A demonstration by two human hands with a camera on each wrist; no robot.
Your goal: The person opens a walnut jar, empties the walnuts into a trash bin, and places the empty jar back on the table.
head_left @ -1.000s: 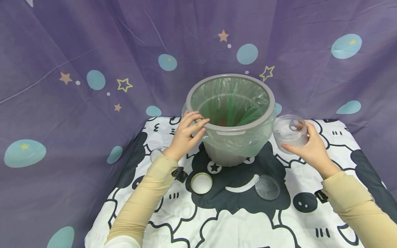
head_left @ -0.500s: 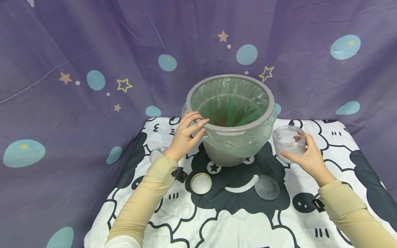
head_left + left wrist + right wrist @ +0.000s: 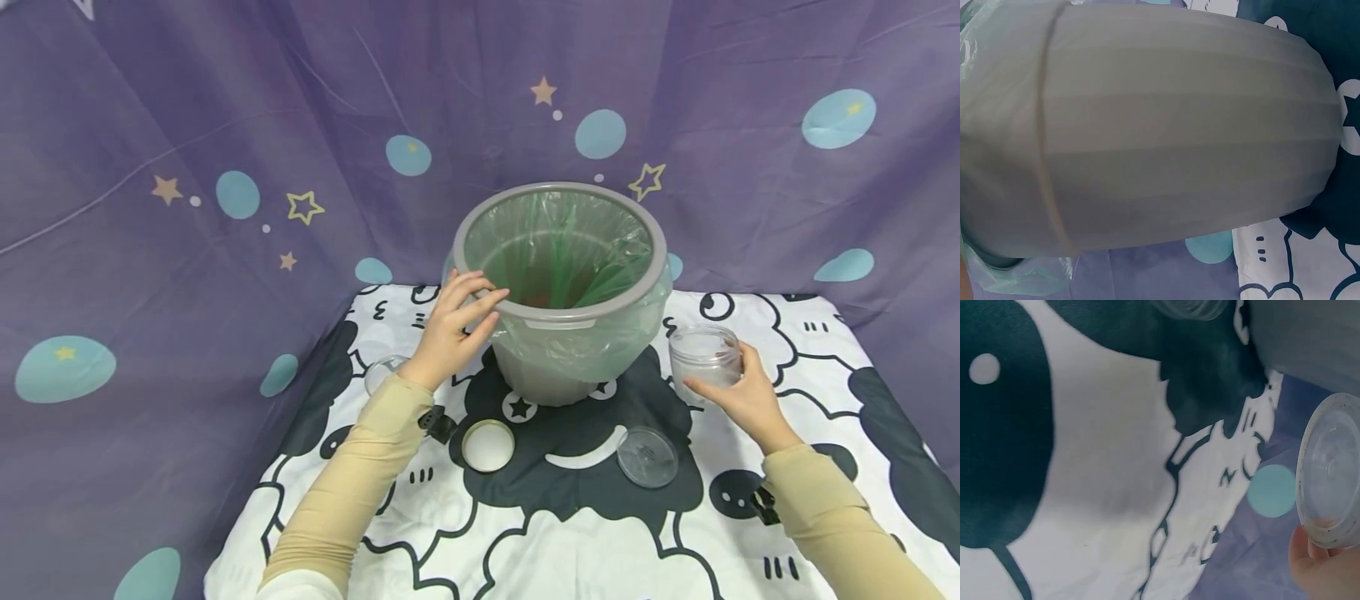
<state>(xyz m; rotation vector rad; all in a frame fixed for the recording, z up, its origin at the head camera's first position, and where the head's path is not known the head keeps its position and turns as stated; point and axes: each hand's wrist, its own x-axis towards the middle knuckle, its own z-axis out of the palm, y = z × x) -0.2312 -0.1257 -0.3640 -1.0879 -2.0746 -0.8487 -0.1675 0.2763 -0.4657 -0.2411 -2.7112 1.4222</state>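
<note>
My left hand [image 3: 455,333] rests on the near left rim of a grey trash bin [image 3: 543,379], its fingers fairly straight over the edge. The bin is lined with a clear green plastic bag [image 3: 600,350]; in the left wrist view the bin's grey wall [image 3: 1191,125] fills most of the frame. To the right of the bin, my right hand [image 3: 742,400] grips a clear plastic jar [image 3: 705,358] around its side, its lidless mouth facing up. The jar's round bottom [image 3: 1334,469] shows in the right wrist view, held above the cloth.
A gold-rimmed lid [image 3: 488,446] with a white inside and a clear plastic lid [image 3: 648,457] lie before the bin. Another clear round piece [image 3: 381,375] lies partly behind my left wrist. A patterned cloth [image 3: 585,550] covers the table; a purple curtain [image 3: 495,75] hangs behind.
The right hand has lowered the jar beside the bin, bringing it from a tilt to upright. The left hand has stayed at the rim.
</note>
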